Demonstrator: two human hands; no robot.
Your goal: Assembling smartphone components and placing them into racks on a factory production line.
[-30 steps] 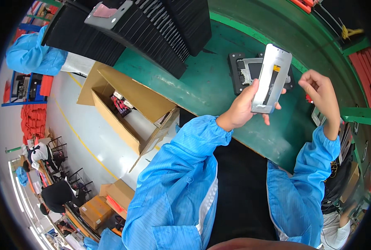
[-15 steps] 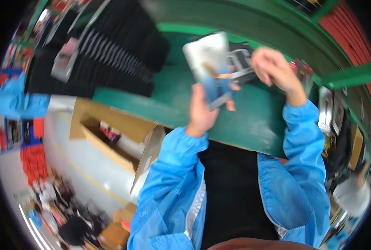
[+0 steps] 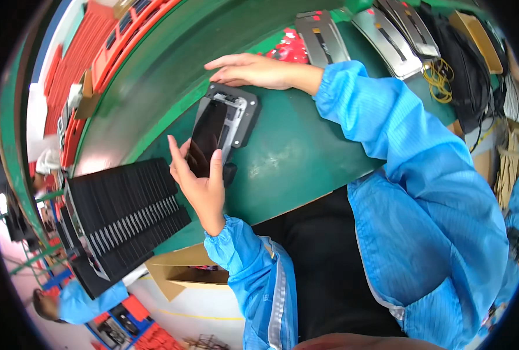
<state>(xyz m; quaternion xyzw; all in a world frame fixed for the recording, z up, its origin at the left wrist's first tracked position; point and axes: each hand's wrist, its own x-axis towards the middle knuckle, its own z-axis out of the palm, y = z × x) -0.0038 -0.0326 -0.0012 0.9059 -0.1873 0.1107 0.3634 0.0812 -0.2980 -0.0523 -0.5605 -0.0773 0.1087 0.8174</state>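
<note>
A dark glossy phone screen (image 3: 208, 134) lies slantwise over a silver-grey phone frame (image 3: 234, 123), in a black fixture block (image 3: 249, 116) on the green bench. My left hand (image 3: 200, 185) holds the near end of the screen, thumb on the right edge and fingers on the left. Beyond the fixture's far end, my right hand (image 3: 253, 71) is open, its fingers stretched to the left. Whether it touches the fixture, I cannot tell. A small black object (image 3: 229, 174), partly hidden, is beside my left thumb.
To the left, a black slotted rack (image 3: 125, 210) holds a row of thin panels. Silver panels (image 3: 322, 41) and more flat silver parts (image 3: 387, 44) lie far right, near a yellow cable (image 3: 438, 81). Red pieces (image 3: 291, 48) lie behind my right hand. Below the bench is a cardboard box (image 3: 186, 271).
The view has swung to the right. The panel in my left hand has come from the air to over the fixture, its dark face now showing. My right hand has moved to the fixture's far end.
</note>
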